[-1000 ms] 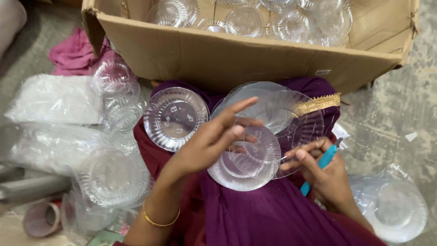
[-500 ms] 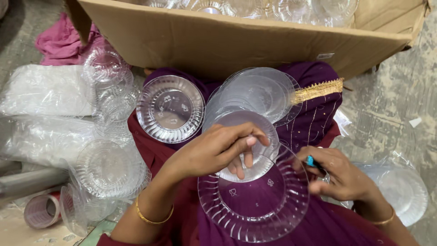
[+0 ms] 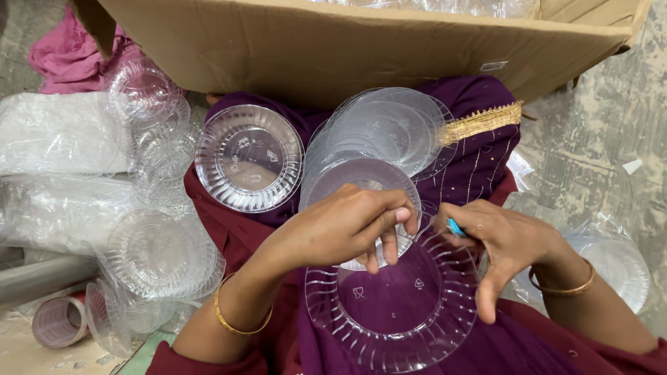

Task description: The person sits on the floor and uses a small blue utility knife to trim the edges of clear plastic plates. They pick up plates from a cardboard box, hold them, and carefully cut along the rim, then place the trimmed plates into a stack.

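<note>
My left hand [image 3: 351, 226] grips a small clear plastic bowl [image 3: 361, 187] by its near rim, holding it over a large clear ribbed plate [image 3: 392, 316] on my purple-clothed lap. My right hand [image 3: 504, 243] pinches the plate's right edge and has a small blue object [image 3: 456, 227] between thumb and fingers. A stack of clear plates [image 3: 389, 128] lies on my lap just beyond the bowl, and a single clear bowl [image 3: 249, 158] sits to its left.
A big cardboard box [image 3: 347, 42] of clear plasticware spans the top. Stacked clear bowls [image 3: 149, 118] and plates in plastic wrap [image 3: 156, 257] lie at left with a grey pipe [image 3: 42, 278] and tape roll [image 3: 59, 321]. More wrapped plates [image 3: 615, 257] sit at right.
The large ribbed plate has come down onto my lap, and my left hand has lowered the small bowl towards me over it. My right hand moved in to the plate's right edge.
</note>
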Motion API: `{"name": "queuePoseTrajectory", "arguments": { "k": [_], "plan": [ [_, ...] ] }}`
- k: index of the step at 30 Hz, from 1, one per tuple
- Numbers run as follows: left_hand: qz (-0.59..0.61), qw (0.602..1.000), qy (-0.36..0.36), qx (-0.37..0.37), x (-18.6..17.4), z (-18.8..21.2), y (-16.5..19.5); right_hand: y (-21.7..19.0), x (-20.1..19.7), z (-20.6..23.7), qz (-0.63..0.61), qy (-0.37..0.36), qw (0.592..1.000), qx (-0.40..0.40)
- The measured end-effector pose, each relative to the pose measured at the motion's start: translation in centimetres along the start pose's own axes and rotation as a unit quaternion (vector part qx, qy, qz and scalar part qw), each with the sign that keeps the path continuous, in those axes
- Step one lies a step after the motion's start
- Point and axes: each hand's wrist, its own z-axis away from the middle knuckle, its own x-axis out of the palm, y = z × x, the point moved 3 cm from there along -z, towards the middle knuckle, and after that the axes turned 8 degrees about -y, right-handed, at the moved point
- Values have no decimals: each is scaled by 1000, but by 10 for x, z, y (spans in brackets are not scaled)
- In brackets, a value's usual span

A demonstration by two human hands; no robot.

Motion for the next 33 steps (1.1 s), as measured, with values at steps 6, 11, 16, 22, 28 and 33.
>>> {"name": "queuePoseTrajectory", "arguments": {
  "k": [6, 11, 16, 22, 28, 33],
  "plan": [
    [3, 1000, 0, -10, 3, 3, 0, -2, 7, 2, 60, 37, 991, -113],
    [9, 1000, 23, -17, 8, 9, -3, 0, 14, 12, 77, 36, 991, -100],
    [45, 997, 39, -41, 12, 16, -7, 8, 33, 21, 73, 5, 995, 63],
    [50, 995, 50, -68, 14, 22, -11, 4, 59, 32, 81, 62, 992, 79],
    [51, 993, 65, -88, 17, 31, -19, 8, 93, 49, 90, 94, 980, 152],
    [87, 981, 137, -106, 16, 47, -27, -6, 126, 49, 103, 127, 973, 162]
  ]
}}
